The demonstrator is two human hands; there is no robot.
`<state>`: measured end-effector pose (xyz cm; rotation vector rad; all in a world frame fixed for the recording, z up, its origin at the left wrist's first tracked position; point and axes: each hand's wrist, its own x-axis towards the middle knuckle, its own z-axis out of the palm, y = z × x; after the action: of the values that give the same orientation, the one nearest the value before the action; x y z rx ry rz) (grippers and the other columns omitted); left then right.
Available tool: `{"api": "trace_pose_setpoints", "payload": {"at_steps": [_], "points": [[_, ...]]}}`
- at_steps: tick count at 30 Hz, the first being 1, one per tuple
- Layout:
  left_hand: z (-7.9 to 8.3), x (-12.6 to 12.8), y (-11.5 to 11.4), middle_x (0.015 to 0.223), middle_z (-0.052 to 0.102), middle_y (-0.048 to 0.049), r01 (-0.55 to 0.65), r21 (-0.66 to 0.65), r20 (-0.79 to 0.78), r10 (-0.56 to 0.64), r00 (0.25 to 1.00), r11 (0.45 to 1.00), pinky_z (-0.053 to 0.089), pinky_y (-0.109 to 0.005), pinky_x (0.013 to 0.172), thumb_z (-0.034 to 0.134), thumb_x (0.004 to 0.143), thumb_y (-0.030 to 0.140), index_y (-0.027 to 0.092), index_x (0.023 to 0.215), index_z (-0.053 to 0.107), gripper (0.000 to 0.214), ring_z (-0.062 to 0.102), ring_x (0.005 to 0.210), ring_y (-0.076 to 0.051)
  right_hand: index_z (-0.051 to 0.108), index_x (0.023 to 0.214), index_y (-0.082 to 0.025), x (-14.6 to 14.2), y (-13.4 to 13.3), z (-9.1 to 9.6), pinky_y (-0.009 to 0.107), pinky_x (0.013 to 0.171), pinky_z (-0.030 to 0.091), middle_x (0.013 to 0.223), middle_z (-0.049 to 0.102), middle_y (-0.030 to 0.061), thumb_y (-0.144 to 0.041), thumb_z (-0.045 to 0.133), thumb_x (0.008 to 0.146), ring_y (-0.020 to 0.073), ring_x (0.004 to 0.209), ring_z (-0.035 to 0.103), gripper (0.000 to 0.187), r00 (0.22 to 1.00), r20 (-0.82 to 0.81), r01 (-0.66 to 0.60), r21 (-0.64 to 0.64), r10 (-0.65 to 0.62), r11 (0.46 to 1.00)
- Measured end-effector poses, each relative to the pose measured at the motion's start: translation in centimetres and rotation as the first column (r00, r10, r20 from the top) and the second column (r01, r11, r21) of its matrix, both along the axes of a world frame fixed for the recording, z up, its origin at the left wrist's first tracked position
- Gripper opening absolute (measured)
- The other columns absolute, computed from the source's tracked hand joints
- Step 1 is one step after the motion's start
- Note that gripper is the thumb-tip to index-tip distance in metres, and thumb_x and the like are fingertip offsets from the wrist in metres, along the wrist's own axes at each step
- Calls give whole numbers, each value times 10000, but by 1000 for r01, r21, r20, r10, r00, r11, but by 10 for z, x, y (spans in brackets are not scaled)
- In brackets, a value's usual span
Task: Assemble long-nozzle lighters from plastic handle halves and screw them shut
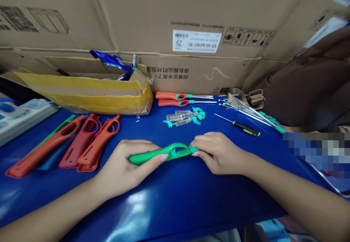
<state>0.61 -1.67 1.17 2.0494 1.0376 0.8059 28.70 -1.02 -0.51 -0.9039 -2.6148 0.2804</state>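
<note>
My left hand (128, 165) is wrapped round the grip end of a green plastic lighter shell (164, 153) that lies across the blue table (175, 198). My right hand (218, 152) pinches the shell's other end, where a small teal part (194, 149) shows at my fingertips. Both hands rest on the table, close together.
Several orange and red shells (82, 143) lie at the left, with a green one behind. Small clear and teal parts (186, 118), two finished orange lighters (180, 100), a screwdriver (240, 126) and metal rods (251, 114) lie beyond. A taped cardboard box (90, 92) stands at the back left, a brown bag (308, 81) at the right.
</note>
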Motion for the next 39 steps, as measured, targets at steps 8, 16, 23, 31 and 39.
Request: {"api": "trace_pose_setpoints", "payload": {"at_steps": [8, 16, 23, 31, 39], "points": [[-2, 5, -1, 381, 427, 40, -139, -422, 73, 186, 980, 896, 220, -210, 378, 679, 844, 563, 157, 591, 700, 478, 331, 363, -74, 654, 1003, -131, -3, -1, -1, 302, 615, 374, 749, 633, 34, -185, 483, 1006, 163, 629, 495, 180, 999, -42, 19, 329, -5, 944], [3, 5, -2, 622, 709, -24, -110, -104, 98, 120, 988, 988, 452, -209, 486, 701, 887, 418, 180, 645, 737, 341, 594, 524, -125, 655, 1040, -114, 0, 1, 10, 314, 610, 399, 777, 661, 54, -182, 486, 1010, 177, 658, 525, 184, 1000, -6, 7, 431, -5, 902], [-6, -3, 4, 859, 771, -2, 64, 391, 5, -72, 997, 918, 559, -174, 673, 741, 887, 173, 207, 1066, 769, 184, 706, 706, -114, 644, 1103, -85, 6, 5, 11, 334, 660, 452, 845, 702, 94, -111, 488, 983, 197, 707, 567, 199, 999, 43, -28, 473, 9, 881], [-15, -10, -4, 984, 787, -27, 117, 541, -78, -89, 993, 833, 601, -202, 766, 725, 925, 231, 252, 1214, 712, 290, 751, 806, -146, 647, 1037, -115, 5, -2, 17, 338, 682, 474, 868, 713, 100, -96, 446, 985, 193, 734, 596, 208, 995, 93, -57, 429, 18, 902], [-18, -17, -8, 1022, 795, -19, 149, 603, -156, -67, 985, 784, 615, -227, 780, 713, 931, 250, 292, 1315, 669, 388, 762, 813, -159, 655, 1046, -108, 5, -7, 20, 352, 687, 490, 873, 713, 114, -98, 452, 984, 202, 750, 622, 213, 995, 87, -75, 401, 44, 913]]}}
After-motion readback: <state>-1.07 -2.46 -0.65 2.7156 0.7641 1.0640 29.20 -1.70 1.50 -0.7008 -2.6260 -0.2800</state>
